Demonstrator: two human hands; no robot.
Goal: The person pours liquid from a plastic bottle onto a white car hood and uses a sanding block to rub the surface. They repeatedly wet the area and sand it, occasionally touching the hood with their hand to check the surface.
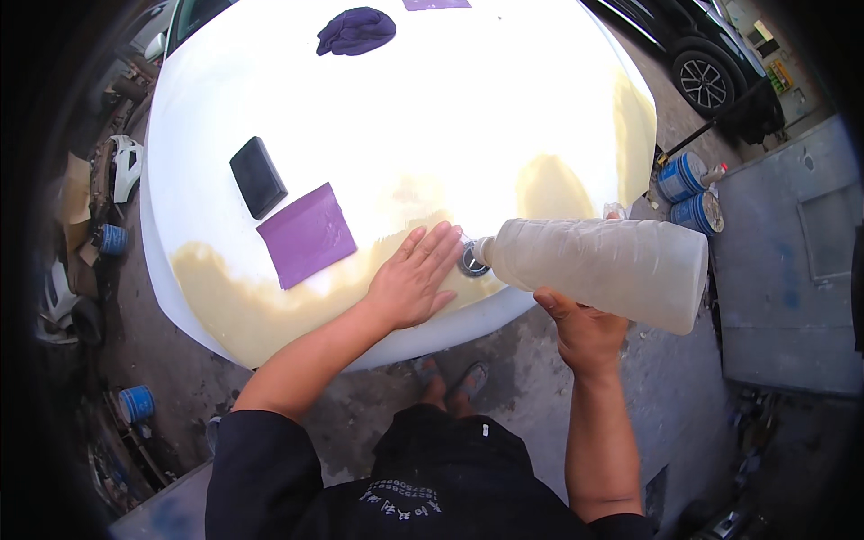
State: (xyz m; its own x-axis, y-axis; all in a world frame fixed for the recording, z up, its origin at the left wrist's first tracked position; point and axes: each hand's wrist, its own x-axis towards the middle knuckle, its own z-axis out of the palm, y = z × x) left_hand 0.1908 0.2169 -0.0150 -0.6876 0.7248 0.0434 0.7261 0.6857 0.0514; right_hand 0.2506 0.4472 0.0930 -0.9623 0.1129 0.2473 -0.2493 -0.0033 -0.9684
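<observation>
In front of me spreads a white car hood [378, 117] with yellowish patches along its near edge. My right hand [589, 335] grips a large cloudy plastic bottle [598, 270], tilted on its side with the neck pointing left. Just left of that neck, my left hand [416, 274] lies flat on the hood, fingers stretched out. A round dark emblem [472, 261] sits under the bottle's mouth. Beside my left forearm rests a purple sheet of sandpaper [308, 236], its corner close to a black rectangular block [258, 178].
A crumpled dark purple cloth [356, 32] and another purple sheet [436, 4] lie farther up the hood. Blue-labelled cans [684, 177] stand at the right beside a grey metal panel [792, 261]. A dark car [706, 76] is parked beyond. Car parts and a blue can [137, 404] clutter the left.
</observation>
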